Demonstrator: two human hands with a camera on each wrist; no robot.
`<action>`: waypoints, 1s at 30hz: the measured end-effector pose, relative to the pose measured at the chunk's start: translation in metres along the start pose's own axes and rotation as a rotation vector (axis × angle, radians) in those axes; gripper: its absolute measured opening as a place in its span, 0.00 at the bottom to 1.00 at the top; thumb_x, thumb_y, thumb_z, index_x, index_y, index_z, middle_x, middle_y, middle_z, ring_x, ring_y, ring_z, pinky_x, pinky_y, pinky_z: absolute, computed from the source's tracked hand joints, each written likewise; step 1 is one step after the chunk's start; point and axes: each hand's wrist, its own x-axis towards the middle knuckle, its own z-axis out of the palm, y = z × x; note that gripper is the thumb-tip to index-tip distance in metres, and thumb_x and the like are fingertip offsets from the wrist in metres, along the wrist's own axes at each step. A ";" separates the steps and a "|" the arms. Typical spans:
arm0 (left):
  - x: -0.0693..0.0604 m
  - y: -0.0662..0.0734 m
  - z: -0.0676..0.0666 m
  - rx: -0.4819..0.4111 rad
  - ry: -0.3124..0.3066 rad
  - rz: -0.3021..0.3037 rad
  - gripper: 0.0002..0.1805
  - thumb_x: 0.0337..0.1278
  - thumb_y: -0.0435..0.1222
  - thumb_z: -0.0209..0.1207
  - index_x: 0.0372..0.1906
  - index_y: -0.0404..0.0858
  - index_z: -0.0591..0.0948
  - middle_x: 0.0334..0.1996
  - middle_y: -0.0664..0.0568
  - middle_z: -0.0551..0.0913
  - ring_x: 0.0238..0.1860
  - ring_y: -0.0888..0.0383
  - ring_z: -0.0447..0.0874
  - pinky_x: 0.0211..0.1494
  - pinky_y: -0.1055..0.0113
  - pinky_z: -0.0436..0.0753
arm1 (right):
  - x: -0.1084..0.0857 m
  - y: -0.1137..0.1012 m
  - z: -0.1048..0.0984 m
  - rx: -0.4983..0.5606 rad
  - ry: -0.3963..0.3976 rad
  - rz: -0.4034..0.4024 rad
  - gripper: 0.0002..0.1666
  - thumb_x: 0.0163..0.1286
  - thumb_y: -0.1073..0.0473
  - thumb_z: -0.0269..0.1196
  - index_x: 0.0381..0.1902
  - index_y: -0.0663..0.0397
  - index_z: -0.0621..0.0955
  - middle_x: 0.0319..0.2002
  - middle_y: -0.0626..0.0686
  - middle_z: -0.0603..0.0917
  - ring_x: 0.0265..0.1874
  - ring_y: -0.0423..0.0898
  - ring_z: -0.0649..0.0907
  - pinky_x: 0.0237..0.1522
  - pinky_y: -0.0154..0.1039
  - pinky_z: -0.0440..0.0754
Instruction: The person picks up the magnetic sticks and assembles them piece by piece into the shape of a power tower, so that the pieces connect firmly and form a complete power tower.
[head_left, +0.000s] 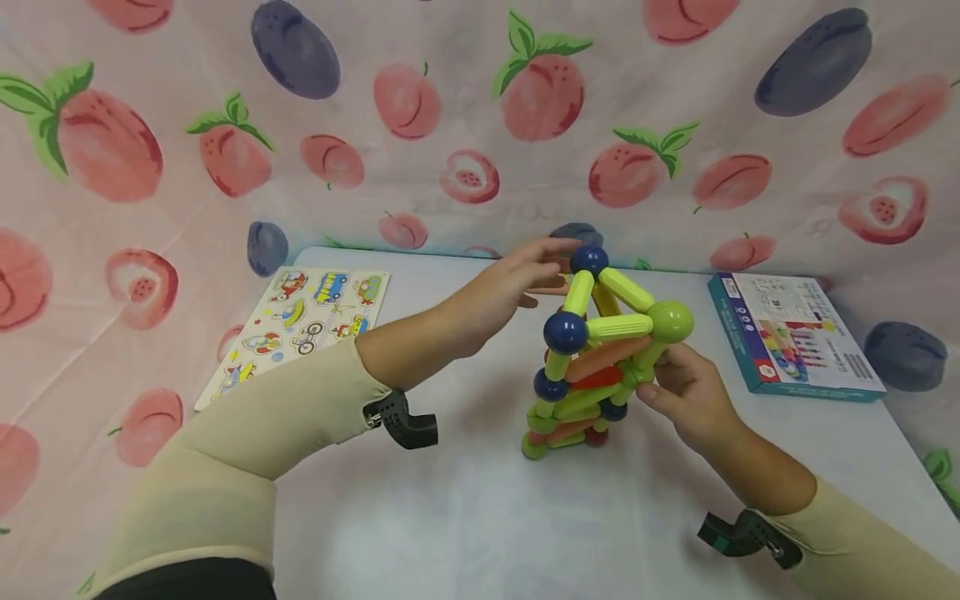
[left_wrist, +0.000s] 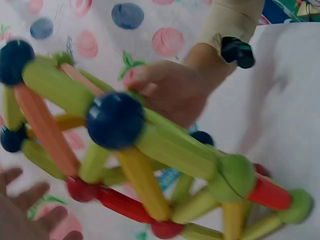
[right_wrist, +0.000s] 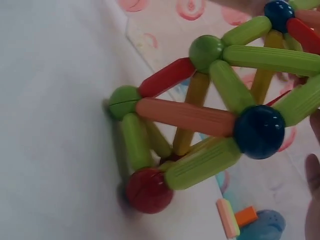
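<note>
A tall tower of magnetic sticks and balls point(head_left: 588, 392), in green, blue, red, orange and yellow, stands on the white table. Close by its top blue ball point(head_left: 589, 260) is my left hand point(head_left: 498, 292). In the left wrist view that hand's spread fingers point(left_wrist: 37, 200) are apart from the sticks. My right hand point(head_left: 693, 396) grips the tower's right side below a large green ball point(head_left: 670, 322), thumb in front and fingers partly hidden behind the rods. At the foot, green and red balls point(right_wrist: 150, 190) touch the table.
A picture puzzle board point(head_left: 300, 321) lies at the left on the white table point(head_left: 420, 517). At the right is a boxed set point(head_left: 798, 333) with a teal edge. Loose sticks point(right_wrist: 228, 218) lie behind the tower. A fruit-print cloth point(head_left: 465, 108) hangs at the back.
</note>
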 end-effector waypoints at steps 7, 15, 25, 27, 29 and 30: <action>-0.008 -0.040 -0.003 0.058 -0.009 0.232 0.23 0.89 0.39 0.44 0.77 0.37 0.68 0.60 0.46 0.81 0.61 0.50 0.81 0.68 0.59 0.80 | 0.039 0.018 0.001 0.229 -0.061 0.129 0.33 0.74 0.77 0.46 0.64 0.48 0.86 0.59 0.47 0.87 0.64 0.45 0.78 0.68 0.36 0.77; 0.016 -0.063 -0.022 0.010 0.120 0.330 0.24 0.89 0.38 0.42 0.79 0.36 0.63 0.61 0.43 0.78 0.60 0.52 0.81 0.66 0.59 0.81 | 0.089 0.049 0.007 0.259 -0.002 0.152 0.34 0.70 0.72 0.45 0.60 0.42 0.88 0.57 0.44 0.88 0.62 0.44 0.79 0.70 0.36 0.73; 0.028 -0.068 -0.031 -0.019 0.148 0.352 0.23 0.89 0.36 0.40 0.77 0.32 0.63 0.58 0.41 0.76 0.55 0.50 0.80 0.62 0.60 0.82 | 0.104 0.062 0.010 0.276 -0.041 0.138 0.34 0.70 0.67 0.45 0.63 0.39 0.87 0.59 0.43 0.88 0.66 0.46 0.78 0.74 0.41 0.68; 0.027 -0.069 -0.031 -0.023 0.147 0.363 0.23 0.89 0.36 0.40 0.77 0.32 0.63 0.59 0.41 0.76 0.56 0.50 0.80 0.64 0.59 0.82 | 0.110 0.063 0.003 0.288 -0.107 0.171 0.30 0.74 0.61 0.45 0.62 0.40 0.88 0.58 0.43 0.88 0.66 0.46 0.77 0.75 0.44 0.66; 0.027 -0.069 -0.031 -0.020 0.144 0.374 0.22 0.89 0.36 0.40 0.76 0.32 0.63 0.59 0.41 0.76 0.57 0.50 0.80 0.65 0.59 0.81 | 0.119 0.068 -0.006 0.248 -0.098 0.240 0.25 0.79 0.55 0.46 0.58 0.42 0.88 0.56 0.42 0.88 0.66 0.45 0.76 0.74 0.46 0.65; 0.026 -0.070 -0.030 -0.013 0.141 0.380 0.22 0.89 0.36 0.40 0.76 0.32 0.63 0.59 0.41 0.76 0.57 0.50 0.80 0.65 0.59 0.81 | 0.124 0.073 -0.010 0.155 -0.067 0.279 0.22 0.81 0.52 0.48 0.55 0.42 0.88 0.54 0.41 0.88 0.63 0.44 0.77 0.72 0.46 0.66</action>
